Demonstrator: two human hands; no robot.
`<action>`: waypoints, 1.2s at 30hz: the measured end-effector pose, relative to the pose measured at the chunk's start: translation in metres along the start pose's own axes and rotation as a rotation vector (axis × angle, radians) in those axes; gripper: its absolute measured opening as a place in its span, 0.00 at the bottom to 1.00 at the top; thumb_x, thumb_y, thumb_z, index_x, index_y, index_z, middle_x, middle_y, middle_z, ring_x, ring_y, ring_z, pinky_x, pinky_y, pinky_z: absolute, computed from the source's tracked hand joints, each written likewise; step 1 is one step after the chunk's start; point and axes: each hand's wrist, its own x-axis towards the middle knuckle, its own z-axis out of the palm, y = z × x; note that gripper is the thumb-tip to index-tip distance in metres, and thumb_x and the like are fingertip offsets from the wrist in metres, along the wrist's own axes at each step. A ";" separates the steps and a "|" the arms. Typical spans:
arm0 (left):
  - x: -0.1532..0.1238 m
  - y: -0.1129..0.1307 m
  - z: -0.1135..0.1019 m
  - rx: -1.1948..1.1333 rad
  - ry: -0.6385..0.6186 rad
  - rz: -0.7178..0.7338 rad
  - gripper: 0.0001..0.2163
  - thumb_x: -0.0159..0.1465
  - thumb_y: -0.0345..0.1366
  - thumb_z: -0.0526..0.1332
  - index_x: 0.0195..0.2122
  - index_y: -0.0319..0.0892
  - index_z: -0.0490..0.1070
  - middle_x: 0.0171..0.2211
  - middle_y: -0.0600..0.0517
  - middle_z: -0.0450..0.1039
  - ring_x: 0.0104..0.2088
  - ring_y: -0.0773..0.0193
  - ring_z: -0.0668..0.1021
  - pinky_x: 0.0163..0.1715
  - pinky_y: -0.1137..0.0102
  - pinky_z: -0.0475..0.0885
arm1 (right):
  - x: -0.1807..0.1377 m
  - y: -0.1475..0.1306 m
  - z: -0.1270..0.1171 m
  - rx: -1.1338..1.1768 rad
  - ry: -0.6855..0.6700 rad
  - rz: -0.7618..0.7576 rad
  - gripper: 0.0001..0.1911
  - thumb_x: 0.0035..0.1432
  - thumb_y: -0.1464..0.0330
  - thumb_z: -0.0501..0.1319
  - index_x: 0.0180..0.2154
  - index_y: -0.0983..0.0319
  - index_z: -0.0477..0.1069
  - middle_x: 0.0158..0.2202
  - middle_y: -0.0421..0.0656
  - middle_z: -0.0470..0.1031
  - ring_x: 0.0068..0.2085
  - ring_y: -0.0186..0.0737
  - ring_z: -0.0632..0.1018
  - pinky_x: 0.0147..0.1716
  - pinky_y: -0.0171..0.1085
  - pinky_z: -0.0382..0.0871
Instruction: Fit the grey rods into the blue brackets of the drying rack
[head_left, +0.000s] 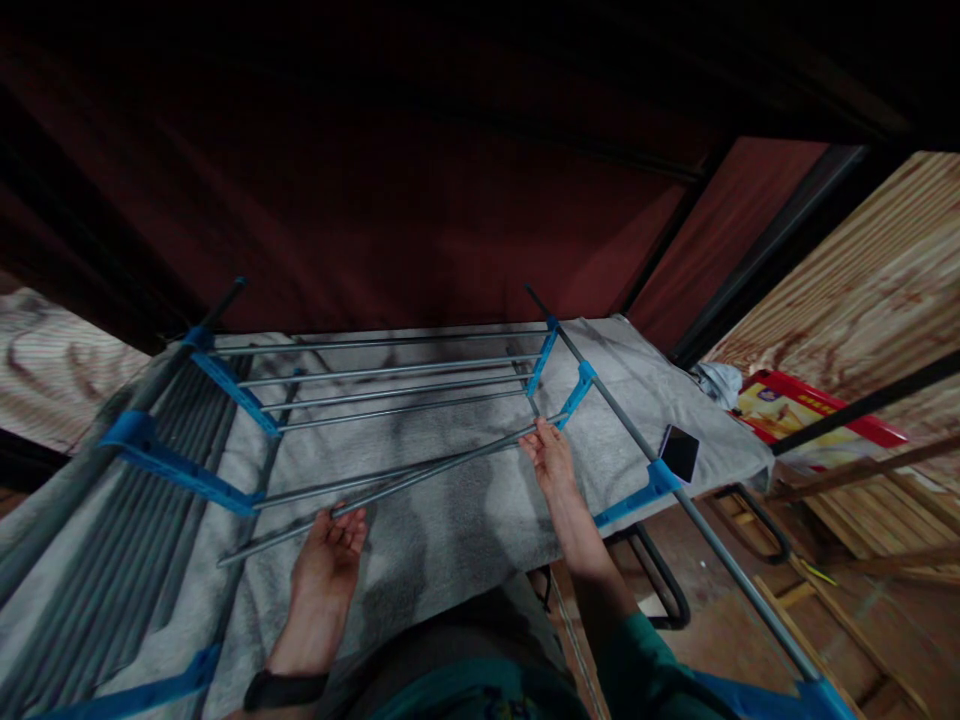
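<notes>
A loose grey metal tube [435,472] slants across the front of a partly assembled rack of grey tubes and blue plastic brackets. My left hand [327,562], palm turned up, has its fingers curled around the tube towards its left end, which sticks out free beyond them. At the tube's right end, my right hand [550,458] pinches it close to a blue bracket [576,393]. I cannot tell whether that end sits in the bracket. Another crossbar [300,494] lies just behind, its left end at the left blue bracket [187,474].
Several spare tubes [127,570] lie side by side at left on the grey cloth [420,550] covering the table. A phone [679,453] rests near the right edge. Beyond are a red and yellow box [810,410] and a wooden frame [847,640] on the floor.
</notes>
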 end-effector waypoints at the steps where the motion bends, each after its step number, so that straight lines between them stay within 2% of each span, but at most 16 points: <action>1: 0.000 0.001 -0.001 -0.005 0.008 -0.002 0.13 0.73 0.29 0.50 0.31 0.41 0.68 0.27 0.52 0.72 0.29 0.69 0.77 0.29 0.76 0.73 | 0.000 -0.001 0.001 0.002 -0.001 -0.003 0.16 0.51 0.59 0.76 0.30 0.57 0.71 0.22 0.33 0.73 0.26 0.33 0.77 0.37 0.36 0.80; 7: 0.001 0.001 -0.004 -0.004 0.001 0.007 0.13 0.73 0.30 0.50 0.32 0.41 0.69 0.27 0.52 0.72 0.28 0.68 0.77 0.28 0.76 0.73 | 0.003 -0.003 0.004 0.014 -0.051 -0.028 0.15 0.49 0.60 0.77 0.31 0.58 0.74 0.30 0.36 0.79 0.29 0.32 0.79 0.35 0.33 0.79; 13: 0.003 0.000 -0.006 -0.010 -0.012 0.008 0.14 0.73 0.31 0.50 0.31 0.41 0.69 0.27 0.52 0.72 0.30 0.68 0.78 0.29 0.76 0.73 | 0.008 -0.002 0.000 0.000 -0.033 -0.014 0.12 0.53 0.62 0.74 0.36 0.58 0.77 0.33 0.39 0.82 0.33 0.36 0.82 0.38 0.36 0.80; 17: 0.007 -0.001 -0.008 -0.005 -0.001 0.028 0.14 0.74 0.30 0.50 0.30 0.41 0.69 0.27 0.52 0.73 0.29 0.69 0.79 0.29 0.77 0.74 | 0.010 0.006 -0.006 0.007 -0.022 0.043 0.09 0.54 0.64 0.74 0.34 0.58 0.76 0.32 0.37 0.82 0.31 0.35 0.82 0.36 0.34 0.80; 25: 0.017 -0.005 -0.016 0.028 0.006 0.062 0.14 0.73 0.29 0.51 0.31 0.41 0.69 0.24 0.53 0.72 0.27 0.68 0.79 0.29 0.76 0.74 | 0.008 0.029 -0.024 0.052 0.003 0.178 0.04 0.54 0.71 0.70 0.33 0.60 0.77 0.33 0.40 0.83 0.35 0.35 0.83 0.40 0.35 0.80; 32: 0.024 -0.014 -0.019 0.036 -0.014 0.093 0.12 0.72 0.27 0.53 0.31 0.40 0.69 0.24 0.54 0.74 0.27 0.68 0.80 0.31 0.76 0.75 | 0.007 0.036 -0.029 0.040 0.017 0.206 0.05 0.53 0.72 0.69 0.35 0.60 0.77 0.34 0.38 0.82 0.35 0.33 0.82 0.41 0.34 0.79; 36: 0.024 -0.018 -0.025 -0.004 -0.016 0.167 0.08 0.70 0.28 0.57 0.33 0.40 0.70 0.22 0.55 0.74 0.26 0.68 0.81 0.32 0.75 0.75 | 0.003 0.044 -0.044 0.006 0.036 0.198 0.09 0.50 0.70 0.72 0.33 0.57 0.75 0.33 0.36 0.82 0.36 0.35 0.82 0.40 0.35 0.80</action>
